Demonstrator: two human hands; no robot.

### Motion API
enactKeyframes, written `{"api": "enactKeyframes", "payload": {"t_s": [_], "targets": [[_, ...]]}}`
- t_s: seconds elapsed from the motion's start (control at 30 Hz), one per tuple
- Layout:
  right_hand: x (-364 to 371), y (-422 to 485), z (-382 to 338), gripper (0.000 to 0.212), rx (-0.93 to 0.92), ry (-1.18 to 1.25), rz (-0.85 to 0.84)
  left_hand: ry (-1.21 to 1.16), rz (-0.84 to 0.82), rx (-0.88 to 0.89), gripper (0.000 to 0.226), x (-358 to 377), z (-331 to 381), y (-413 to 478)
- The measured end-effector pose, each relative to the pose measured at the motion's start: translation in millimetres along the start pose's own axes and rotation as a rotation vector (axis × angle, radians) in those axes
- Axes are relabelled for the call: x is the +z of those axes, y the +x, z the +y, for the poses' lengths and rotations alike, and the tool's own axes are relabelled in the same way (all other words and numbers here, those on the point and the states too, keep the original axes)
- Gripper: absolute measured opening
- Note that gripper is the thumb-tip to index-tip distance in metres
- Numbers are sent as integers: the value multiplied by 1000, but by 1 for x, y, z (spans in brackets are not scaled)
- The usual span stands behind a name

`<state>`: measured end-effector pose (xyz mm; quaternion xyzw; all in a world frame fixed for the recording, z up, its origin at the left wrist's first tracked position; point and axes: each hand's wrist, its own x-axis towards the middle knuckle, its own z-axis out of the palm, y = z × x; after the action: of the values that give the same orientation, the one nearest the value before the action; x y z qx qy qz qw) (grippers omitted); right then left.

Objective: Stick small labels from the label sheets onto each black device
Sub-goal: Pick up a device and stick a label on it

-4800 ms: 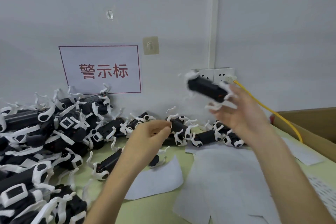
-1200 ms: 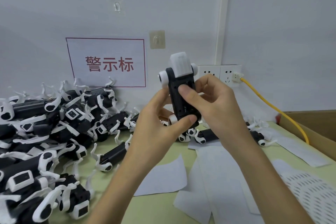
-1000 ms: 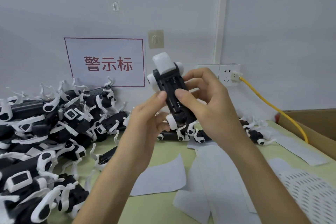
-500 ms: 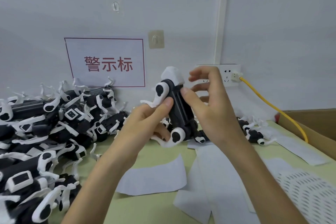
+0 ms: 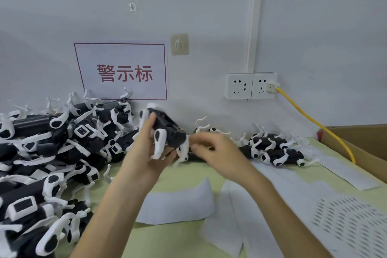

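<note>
Head view: left hand (image 5: 142, 153) has the device (image 5: 167, 130) aloft over the table (image 5: 178, 243), between the pile (image 5: 62, 142) and the right hand (image 5: 217, 153). Left fingers (image 5: 147, 125) curl round its black body. Right hand blurred at its lower end; I can't tell its fingers. Label sheet (image 5: 345, 222) lies at right. I judge it light, stiff-bodied, white legs thin and snaggy: grip the body, not legs.

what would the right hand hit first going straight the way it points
Probably the black device held by the left hand; the right hand is blurred, its fingers pointing left at it.
</note>
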<state>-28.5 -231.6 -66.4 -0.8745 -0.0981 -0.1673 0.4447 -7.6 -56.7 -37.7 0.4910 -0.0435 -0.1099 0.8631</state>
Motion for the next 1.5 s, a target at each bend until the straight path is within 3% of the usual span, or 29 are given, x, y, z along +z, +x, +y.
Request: {"api": "enactKeyframes", "payload": {"t_s": [0.07, 0.13, 0.2, 0.3, 0.37, 0.43, 0.5, 0.57, 0.73, 0.93, 1.03, 1.1, 1.23, 1.33, 1.5], "targets": [[17, -4, 22, 43, 111, -216, -267, -72, 54, -38, 33, -11, 3, 6], [36, -11, 41, 76, 220, -341, -475, -106, 17, -73, 40, -15, 7, 9], [53, -16, 54, 90, 258, -433, -522, -119, -33, -92, 49, -15, 10, 9], [61, -14, 60, 66, 187, -475, -397, -115, -71, -84, 61, -11, 12, 4], [56, -11, 61, 49, 178, -434, -352, -83, -84, -91, 47, -11, 12, 3], [48, -11, 63, 45, 195, -356, -338, -59, -111, -106, 29, -10, 11, 3], [39, -11, 61, 44, 207, -238, -307, -58, -130, -106, 39, -9, 11, 3], [28, -8, 51, 42, 199, -48, -208, -97, -132, -105, 48, -8, 12, 3], [-9, 0, 21, 34, 57, 327, 231, -186, -158, -43, 34, -8, 16, -1], [-41, -3, 3, 30, -28, 406, 766, -205, -315, -94, 54, -2, 13, -4], [-44, -6, -12, 29, -168, 418, 913, -166, -439, -121, 53, 0, 7, -5], [-35, -9, -25, 29, -264, 408, 885, -108, -492, -103, 57, 4, 2, -8], [-9, -11, -43, 27, -386, 246, 658, -121, -490, -1, 62, 12, -2, -14], [-11, -13, -44, 11, -393, 245, 498, -144, -404, 74, 56, 10, 3, -14], [-26, -12, -42, 23, -387, 260, 399, -221, -335, 118, 58, 7, 7, -14]]}}
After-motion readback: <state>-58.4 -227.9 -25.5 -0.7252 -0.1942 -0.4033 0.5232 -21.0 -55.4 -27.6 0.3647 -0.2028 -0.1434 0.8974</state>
